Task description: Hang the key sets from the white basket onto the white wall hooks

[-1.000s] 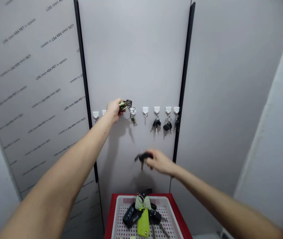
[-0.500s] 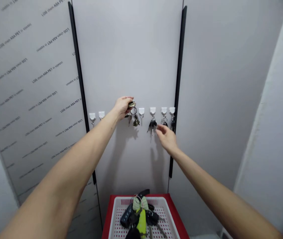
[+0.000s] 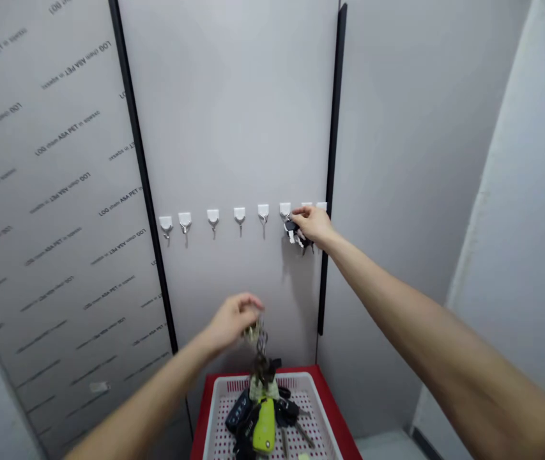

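My left hand [image 3: 236, 319] is closed on a bunch of keys [image 3: 259, 348], which dangles over the white basket [image 3: 317, 409]; motion blurs it. Up at the panel, my right hand [image 3: 314, 223] pinches a second bunch, black-headed keys [image 3: 293, 233], just at a white hook [image 3: 285, 209]. Whether their ring is still on that hook I cannot tell. Inside the basket lie a yellow-green key fob [image 3: 264, 425], a black car key fob [image 3: 238, 410] and several other keys. The two hooks at the right end are partly behind my right hand.
A row of white hooks runs across the pale panel, among them one at the left end [image 3: 165, 223] and one mid-row [image 3: 239, 214]. Black vertical strips [image 3: 333, 128] edge the panel. Under the basket is a red surface [image 3: 337, 421]. Printed lettering covers the left panel [image 3: 56, 191].
My left hand has come down from the hook row with its keys to above the basket. My right hand has risen to the black-headed keys and taken hold of them.
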